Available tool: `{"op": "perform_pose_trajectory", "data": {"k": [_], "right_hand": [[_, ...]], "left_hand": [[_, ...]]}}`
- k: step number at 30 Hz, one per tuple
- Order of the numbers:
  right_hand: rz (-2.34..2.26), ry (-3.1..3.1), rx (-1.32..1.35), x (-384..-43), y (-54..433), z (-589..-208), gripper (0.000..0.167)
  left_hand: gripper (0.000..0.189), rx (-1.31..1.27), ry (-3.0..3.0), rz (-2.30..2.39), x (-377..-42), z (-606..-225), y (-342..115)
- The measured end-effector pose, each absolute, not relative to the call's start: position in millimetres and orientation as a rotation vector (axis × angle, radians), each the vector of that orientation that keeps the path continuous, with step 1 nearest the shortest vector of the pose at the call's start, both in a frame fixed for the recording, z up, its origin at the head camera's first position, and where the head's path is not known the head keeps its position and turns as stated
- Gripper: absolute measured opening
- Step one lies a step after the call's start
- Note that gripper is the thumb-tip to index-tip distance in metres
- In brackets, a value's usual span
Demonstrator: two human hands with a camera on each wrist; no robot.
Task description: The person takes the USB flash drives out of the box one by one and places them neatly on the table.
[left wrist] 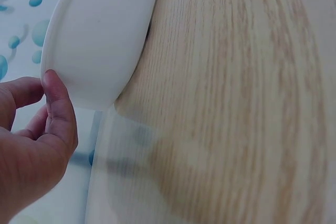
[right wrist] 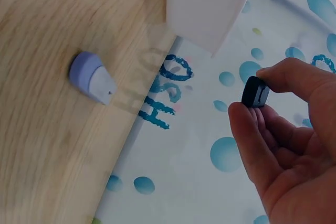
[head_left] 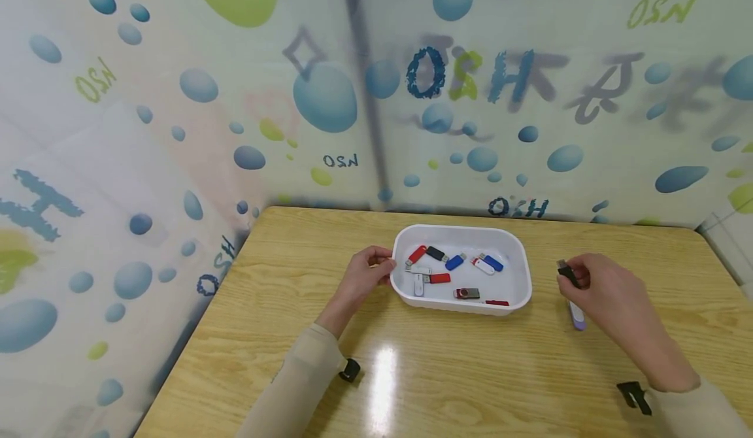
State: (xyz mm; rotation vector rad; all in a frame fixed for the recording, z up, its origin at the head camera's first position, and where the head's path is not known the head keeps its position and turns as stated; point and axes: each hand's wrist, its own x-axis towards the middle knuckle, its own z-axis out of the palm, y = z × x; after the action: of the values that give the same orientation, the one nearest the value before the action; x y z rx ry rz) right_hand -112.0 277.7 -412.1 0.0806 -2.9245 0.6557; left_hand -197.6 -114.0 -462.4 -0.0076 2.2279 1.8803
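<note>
My right hand [head_left: 608,297] pinches a black USB flash drive [head_left: 566,272] between thumb and fingertips, above the table to the right of the bin; its metal plug points up and away. In the right wrist view the drive [right wrist: 255,92] shows its dark end. My left hand [head_left: 367,273] grips the left rim of a white plastic bin [head_left: 520,287], thumb against the wall in the left wrist view. Several USB flash drives lie scattered in the bin, among them a red one [head_left: 440,278], a blue one [head_left: 455,262], a black one [head_left: 436,253] and a white one [head_left: 484,266].
A small white-and-purple object [head_left: 577,317] lies on the wooden table [head_left: 470,372] below my right hand; its kind is unclear. A patterned curtain [head_left: 329,183] with blue and green spots hangs behind the table and along its left side.
</note>
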Motion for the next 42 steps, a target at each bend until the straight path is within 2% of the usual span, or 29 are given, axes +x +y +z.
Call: {"op": "perform_pose_trajectory", "data": {"k": [24,42], "right_hand": [[0.625,-2.917,-0.024,-97.2,317.3,-427.0,0.028],[0.602,-3.044,-0.127,-97.1,336.7,-436.1,0.037]], "left_hand": [[0.024,-0.039,2.226,1.869,-198.0,-461.7,-113.6],[0.024,-0.039,2.204,1.893,-198.8,-462.5,-113.7]]}}
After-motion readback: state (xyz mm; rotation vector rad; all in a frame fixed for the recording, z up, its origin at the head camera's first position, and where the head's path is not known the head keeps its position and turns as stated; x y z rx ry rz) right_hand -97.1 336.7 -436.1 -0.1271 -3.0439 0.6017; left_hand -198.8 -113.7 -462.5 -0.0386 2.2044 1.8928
